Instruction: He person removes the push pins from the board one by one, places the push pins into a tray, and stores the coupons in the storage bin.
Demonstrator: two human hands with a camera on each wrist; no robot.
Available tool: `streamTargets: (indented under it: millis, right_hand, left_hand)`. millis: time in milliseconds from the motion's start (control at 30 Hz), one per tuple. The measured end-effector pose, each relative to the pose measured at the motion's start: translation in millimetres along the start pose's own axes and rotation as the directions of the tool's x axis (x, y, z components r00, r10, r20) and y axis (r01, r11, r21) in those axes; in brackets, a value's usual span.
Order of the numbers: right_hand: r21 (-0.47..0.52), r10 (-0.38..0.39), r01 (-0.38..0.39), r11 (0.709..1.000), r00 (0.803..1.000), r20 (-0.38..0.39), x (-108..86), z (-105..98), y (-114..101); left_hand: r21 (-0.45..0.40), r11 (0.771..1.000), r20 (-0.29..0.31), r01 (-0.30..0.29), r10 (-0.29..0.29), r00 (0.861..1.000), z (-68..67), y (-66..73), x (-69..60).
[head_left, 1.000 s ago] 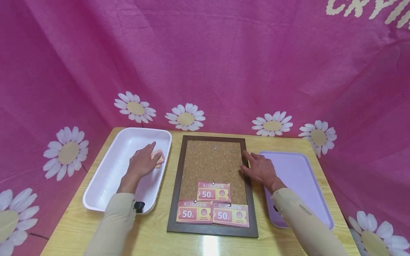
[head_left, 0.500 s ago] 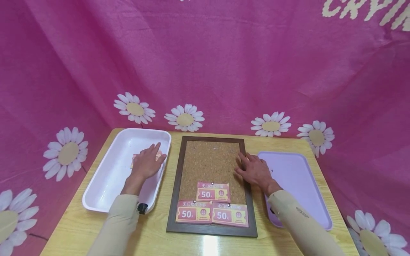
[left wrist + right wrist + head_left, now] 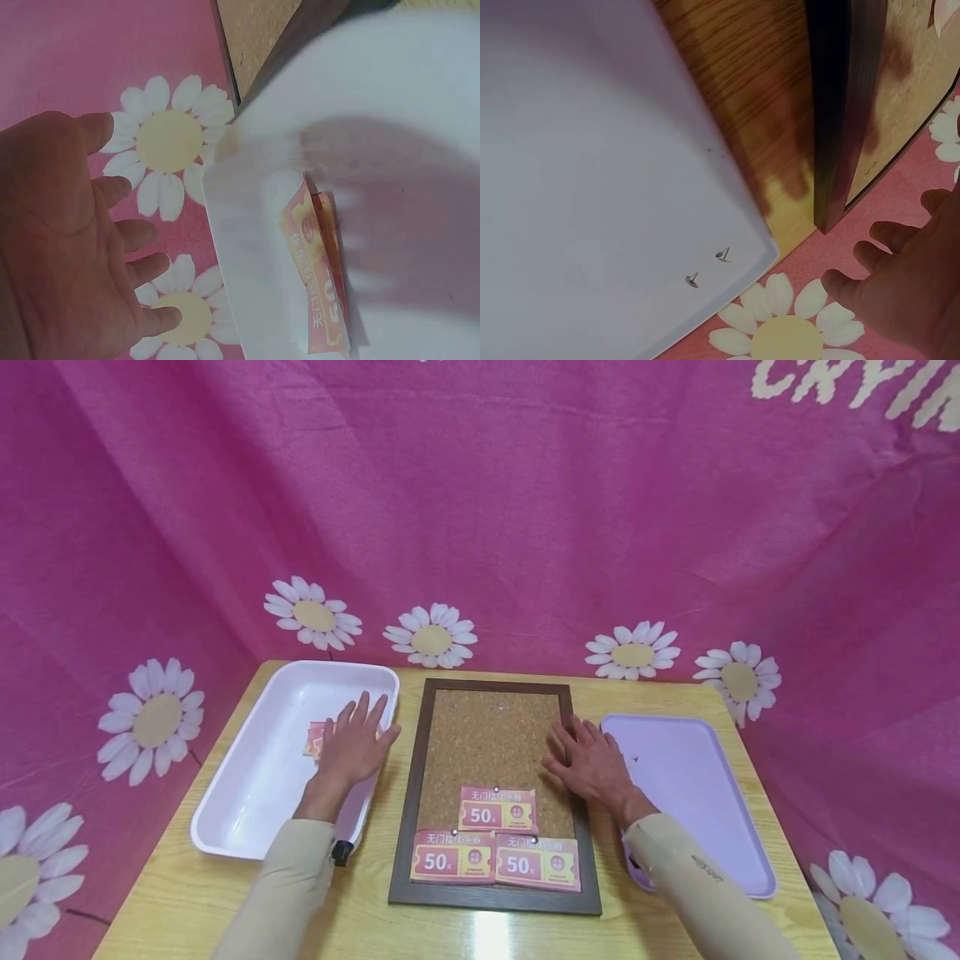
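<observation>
My left hand [image 3: 354, 753] hovers over the right side of a white tub [image 3: 255, 785], its fingers spread and holding nothing. Small pink-and-yellow coupons [image 3: 313, 740] lie in the tub beside it; in the left wrist view the upper coupon [image 3: 315, 277] looks bent, with another edge under it. With fingers slightly bent and no object in them, my right hand [image 3: 596, 766] is over the right edge of a framed corkboard [image 3: 480, 735]. Three "50" coupons are pinned low on the board: an upper one [image 3: 497, 810], a lower left one [image 3: 453, 858] and a lower right one [image 3: 537, 863].
A lilac tray [image 3: 712, 793] stands right of the board. Two thumbtacks, one [image 3: 692, 280] near the other [image 3: 723, 255], lie in its corner. Everything rests on a wooden table [image 3: 352, 918], with a pink flowered cloth [image 3: 480, 527] behind.
My left hand has moved right and lifted off the coupons, which now show to its left in the tub. The right hand has shifted slightly left over the board.
</observation>
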State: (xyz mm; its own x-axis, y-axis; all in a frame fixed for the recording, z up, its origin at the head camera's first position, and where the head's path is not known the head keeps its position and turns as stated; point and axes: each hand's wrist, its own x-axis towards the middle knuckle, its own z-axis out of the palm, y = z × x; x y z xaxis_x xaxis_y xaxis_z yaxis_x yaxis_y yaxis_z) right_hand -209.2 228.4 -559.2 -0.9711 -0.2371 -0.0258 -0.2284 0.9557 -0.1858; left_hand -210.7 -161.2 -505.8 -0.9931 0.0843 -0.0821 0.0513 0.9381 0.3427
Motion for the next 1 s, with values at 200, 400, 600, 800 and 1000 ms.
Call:
streamTargets:
  millis: [200,400,600,800,1000]
  right_hand:
    - [-0.033,-0.036,0.036,0.999,0.999,-0.010,-2.5,0.3,-7.6]
    - [-0.071,-0.062,0.063,0.995,0.998,0.003,-3.3,-0.6,-13.5]
    - [-0.097,-0.068,0.068,0.993,0.998,0.000,-4.1,-0.2,-17.4]
    - [-0.097,-0.072,0.072,0.993,0.997,0.006,-5.7,1.6,-19.2]
    - [-0.073,-0.063,0.064,0.995,0.998,0.019,-12.0,4.6,-25.7]
  left_hand:
    - [0.017,1.000,0.008,-0.014,0.014,1.000,2.5,7.2,0.5]
    - [-0.003,1.000,-0.002,-0.026,0.026,1.000,4.8,17.4,0.3]
    - [-0.019,1.000,0.010,-0.019,0.019,1.000,6.7,24.0,-1.5]
    - [-0.026,0.999,0.018,-0.021,0.021,1.000,10.4,27.2,-2.6]
    - [-0.035,0.999,0.031,-0.039,0.040,0.999,17.4,33.2,-10.3]
